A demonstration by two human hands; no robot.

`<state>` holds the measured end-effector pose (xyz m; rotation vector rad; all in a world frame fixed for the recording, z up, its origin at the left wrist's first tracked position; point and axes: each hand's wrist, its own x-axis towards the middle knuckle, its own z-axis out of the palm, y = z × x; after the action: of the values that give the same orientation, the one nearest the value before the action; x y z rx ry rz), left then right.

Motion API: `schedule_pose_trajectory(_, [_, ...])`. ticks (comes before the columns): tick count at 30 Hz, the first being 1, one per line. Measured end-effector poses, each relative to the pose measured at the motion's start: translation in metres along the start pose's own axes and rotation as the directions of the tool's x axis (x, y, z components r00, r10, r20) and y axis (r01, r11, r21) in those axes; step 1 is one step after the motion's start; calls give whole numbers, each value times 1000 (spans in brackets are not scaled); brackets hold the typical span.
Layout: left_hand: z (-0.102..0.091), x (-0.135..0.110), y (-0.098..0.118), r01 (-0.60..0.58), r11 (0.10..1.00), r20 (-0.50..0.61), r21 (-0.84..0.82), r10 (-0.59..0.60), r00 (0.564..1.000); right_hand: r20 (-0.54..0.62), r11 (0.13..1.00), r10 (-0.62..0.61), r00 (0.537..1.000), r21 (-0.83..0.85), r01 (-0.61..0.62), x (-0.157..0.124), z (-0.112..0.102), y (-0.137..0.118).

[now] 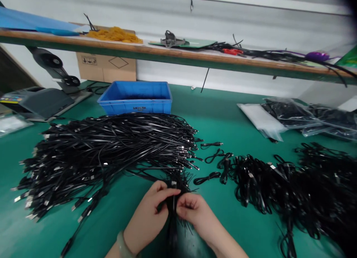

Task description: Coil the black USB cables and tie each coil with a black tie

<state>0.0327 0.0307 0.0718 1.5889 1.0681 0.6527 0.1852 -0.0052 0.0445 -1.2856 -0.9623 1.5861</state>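
Close in, a black cable (171, 232) runs between left hand (152, 209) and right hand (199, 215); thin black strands (183, 180) crowding it could snag if both get gathered. The left arches, forefinger out, thumb apart; the right bunches close by, its grip hidden. Beyond lies a cable pile (122, 139).

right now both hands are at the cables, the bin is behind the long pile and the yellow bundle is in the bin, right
No, the yellow bundle isn't in the bin; the head view shows it on the shelf. The left hand and right hand are at the cables, and the bin is behind the long pile.
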Motion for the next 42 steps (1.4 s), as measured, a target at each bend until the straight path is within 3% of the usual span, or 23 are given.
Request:
schedule_pose_trajectory(3, [2,5,-7,10,999,-12,37,-10,1000,13,987,-14,1000,159,12,-1,-2,-4])
schedule_pose_trajectory(6, [14,3,-15,151,973,37,-173,-147,989,-119,986,-156,981,36,161,-2,-5,-9])
schedule_pose_trajectory(8, [26,-1,-20,281,857,152,-433,-237,959,-164,948,-313,935,-103,300,-3,-6,-9])
schedule_pose_trajectory(10, [37,-5,-25,419,646,326,-638,-266,907,-149,924,-380,913,-94,370,-3,-4,-5])
schedule_pose_trajectory(12, [43,-7,-27,531,490,479,-691,-239,845,-84,946,-296,951,109,304,-3,-2,3])
schedule_pose_trajectory(13, [45,-7,-27,564,477,523,-674,-230,821,-36,947,-233,972,217,235,-3,-1,7])
schedule_pose_trajectory(15, [42,-3,-25,557,599,535,-575,-240,810,12,939,-168,986,307,156,-3,-6,11])
schedule_pose_trajectory(16, [37,1,-23,491,715,479,-499,-245,843,-21,945,-187,982,268,185,-3,-13,10])
schedule_pose_trajectory(18, [23,12,-20,245,940,257,-237,-183,949,-144,948,-316,938,-18,317,-3,-37,2])
schedule_pose_trajectory(19, [13,20,-20,100,994,105,-47,-94,990,-176,900,-411,895,-234,367,-4,-53,-5])
schedule_pose_trajectory(20, [2,27,-21,-1,987,1,162,1,1000,-165,798,-502,849,-468,380,-4,-70,-12])
schedule_pose_trajectory(22, [-21,41,-26,-58,829,-100,556,136,986,-57,516,-618,784,-782,349,-4,-104,-26])
schedule_pose_trajectory(24, [-41,51,-33,-8,755,-152,655,142,978,-15,322,-677,736,-905,277,-3,-124,-34])
schedule_pose_trajectory(26, [-54,56,-37,18,710,-154,704,127,980,-3,256,-698,716,-935,246,0,-121,-34])
schedule_pose_trajectory(28, [-56,55,-35,-3,680,-101,733,114,988,60,239,-674,736,-925,295,4,-98,-29])
schedule_pose_trajectory(32, [-37,40,-15,-118,689,83,716,83,993,249,207,-554,794,-883,421,16,-28,-20])
schedule_pose_trajectory(35, [-27,29,1,-139,758,176,638,32,984,306,224,-417,856,-878,423,23,-2,-27])
schedule_pose_trajectory(38, [-40,26,8,-94,810,182,579,-16,983,302,267,-400,866,-865,425,19,-14,-48])
schedule_pose_trajectory(42, [-85,29,8,-37,888,199,459,-62,978,241,266,-585,775,-845,464,-8,-70,-89])
